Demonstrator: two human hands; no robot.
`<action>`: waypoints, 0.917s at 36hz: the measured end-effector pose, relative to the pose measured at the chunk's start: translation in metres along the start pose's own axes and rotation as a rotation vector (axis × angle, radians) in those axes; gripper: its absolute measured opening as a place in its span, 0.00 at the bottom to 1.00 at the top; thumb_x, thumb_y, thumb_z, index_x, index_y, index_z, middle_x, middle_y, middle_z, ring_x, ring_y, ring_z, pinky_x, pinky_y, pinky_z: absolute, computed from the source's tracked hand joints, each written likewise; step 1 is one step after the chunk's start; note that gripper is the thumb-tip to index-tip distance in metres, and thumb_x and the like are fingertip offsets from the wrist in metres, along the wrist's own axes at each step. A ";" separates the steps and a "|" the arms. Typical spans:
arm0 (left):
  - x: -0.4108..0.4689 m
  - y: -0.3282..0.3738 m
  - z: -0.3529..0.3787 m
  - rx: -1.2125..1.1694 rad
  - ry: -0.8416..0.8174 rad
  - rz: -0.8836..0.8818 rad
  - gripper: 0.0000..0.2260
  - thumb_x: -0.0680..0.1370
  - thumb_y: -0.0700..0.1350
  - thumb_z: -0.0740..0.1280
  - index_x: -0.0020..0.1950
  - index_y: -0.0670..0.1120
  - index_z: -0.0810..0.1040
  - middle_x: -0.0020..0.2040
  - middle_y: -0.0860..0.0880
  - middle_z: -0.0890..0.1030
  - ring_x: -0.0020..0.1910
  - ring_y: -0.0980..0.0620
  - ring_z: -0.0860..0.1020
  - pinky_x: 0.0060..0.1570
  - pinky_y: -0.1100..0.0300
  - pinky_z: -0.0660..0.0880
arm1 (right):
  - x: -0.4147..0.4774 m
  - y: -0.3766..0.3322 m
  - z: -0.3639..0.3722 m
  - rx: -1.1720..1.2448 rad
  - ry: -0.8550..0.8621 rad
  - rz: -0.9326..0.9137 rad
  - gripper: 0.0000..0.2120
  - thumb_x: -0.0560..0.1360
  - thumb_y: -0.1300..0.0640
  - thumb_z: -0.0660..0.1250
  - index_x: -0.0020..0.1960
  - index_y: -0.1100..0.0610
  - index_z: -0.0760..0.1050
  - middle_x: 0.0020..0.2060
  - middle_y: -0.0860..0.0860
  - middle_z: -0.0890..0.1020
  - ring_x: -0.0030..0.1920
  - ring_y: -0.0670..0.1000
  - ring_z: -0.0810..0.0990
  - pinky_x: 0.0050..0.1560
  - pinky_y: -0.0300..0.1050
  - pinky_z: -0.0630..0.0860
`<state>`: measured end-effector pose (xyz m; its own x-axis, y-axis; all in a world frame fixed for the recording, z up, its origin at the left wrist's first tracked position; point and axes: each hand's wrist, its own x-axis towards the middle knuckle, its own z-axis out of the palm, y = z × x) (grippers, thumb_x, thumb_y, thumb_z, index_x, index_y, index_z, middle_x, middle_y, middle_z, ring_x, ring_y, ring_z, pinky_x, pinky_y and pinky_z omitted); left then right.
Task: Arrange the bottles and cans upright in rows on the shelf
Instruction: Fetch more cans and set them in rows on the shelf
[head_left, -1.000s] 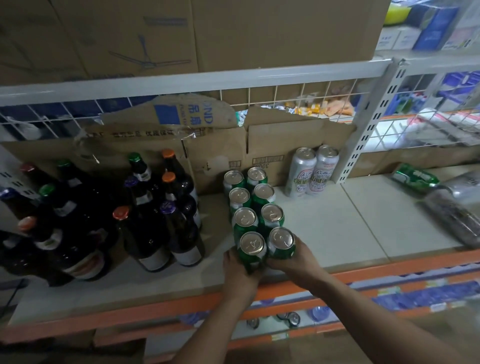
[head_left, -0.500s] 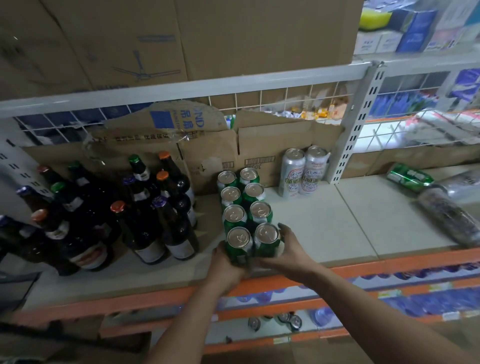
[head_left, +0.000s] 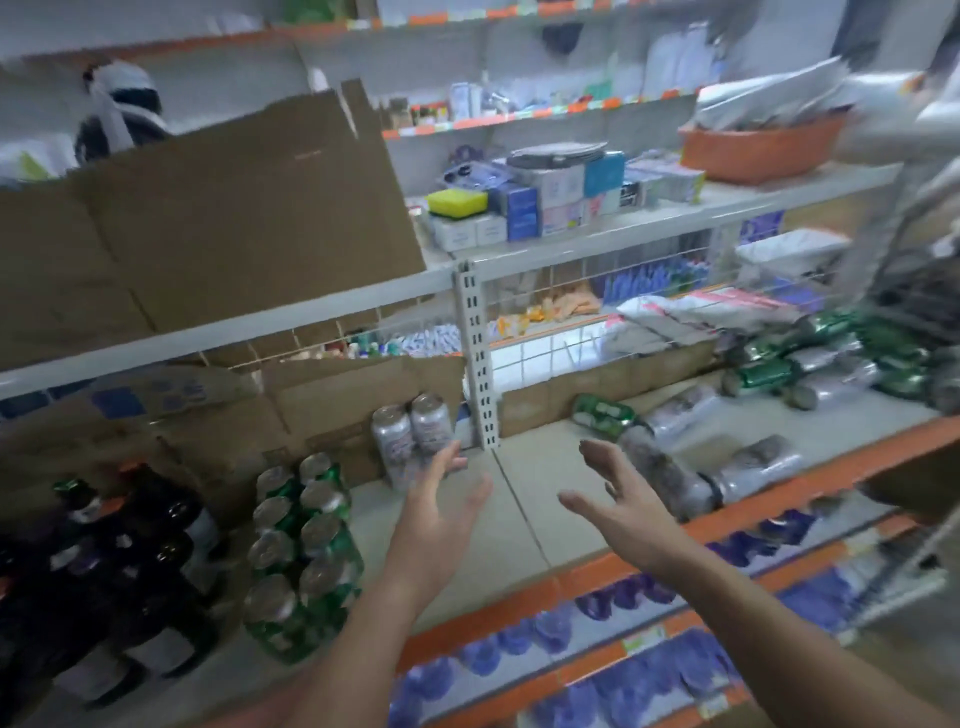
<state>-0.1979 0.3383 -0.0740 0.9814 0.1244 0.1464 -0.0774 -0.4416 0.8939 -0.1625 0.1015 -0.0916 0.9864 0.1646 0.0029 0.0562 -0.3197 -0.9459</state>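
Several green cans (head_left: 304, 551) stand upright in two rows on the shelf board (head_left: 498, 525). Dark bottles (head_left: 130, 571) with coloured caps stand left of them. Two tall silver cans (head_left: 410, 436) stand at the back by the white upright post (head_left: 478, 358). My left hand (head_left: 441, 499) hovers open over the bare board, its fingertips in front of the silver cans. My right hand (head_left: 618, 499) is open too, fingers spread, just short of several cans and bottles lying on their sides (head_left: 675, 457). A green can (head_left: 602, 415) lies among them. The picture is blurred.
Torn cardboard (head_left: 332, 395) lines the back of the shelf. More green and silver cans lie piled at the far right (head_left: 831, 358). The orange shelf edge (head_left: 571, 587) runs along the front. Boxes (head_left: 545, 202) and an orange basin (head_left: 758, 150) sit on the shelf above.
Both hands have let go of the front green cans and moved right, opening over the bare board. The view has swung up and to the right.
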 end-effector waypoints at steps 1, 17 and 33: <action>0.004 0.009 0.019 -0.011 -0.024 0.007 0.31 0.70 0.71 0.65 0.72 0.65 0.68 0.63 0.61 0.76 0.66 0.60 0.73 0.68 0.55 0.69 | -0.006 0.005 -0.025 -0.009 0.028 0.012 0.33 0.75 0.48 0.76 0.75 0.49 0.65 0.73 0.46 0.71 0.74 0.44 0.68 0.74 0.44 0.63; 0.070 0.083 0.205 0.058 -0.286 -0.001 0.31 0.78 0.50 0.72 0.78 0.56 0.62 0.64 0.60 0.76 0.62 0.59 0.73 0.59 0.61 0.65 | -0.021 0.074 -0.212 -0.046 0.318 0.120 0.35 0.78 0.49 0.72 0.79 0.51 0.60 0.77 0.48 0.66 0.74 0.47 0.65 0.69 0.44 0.64; 0.209 0.077 0.330 0.098 -0.547 0.025 0.33 0.76 0.54 0.73 0.78 0.54 0.63 0.72 0.56 0.73 0.69 0.56 0.72 0.68 0.57 0.69 | 0.078 0.107 -0.293 -0.238 0.337 0.309 0.38 0.73 0.50 0.76 0.76 0.45 0.61 0.76 0.47 0.66 0.74 0.48 0.68 0.68 0.47 0.68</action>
<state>0.0597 0.0370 -0.1149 0.9299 -0.3547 -0.0978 -0.1103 -0.5224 0.8456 -0.0340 -0.1932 -0.0971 0.9554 -0.2684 -0.1235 -0.2508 -0.5158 -0.8192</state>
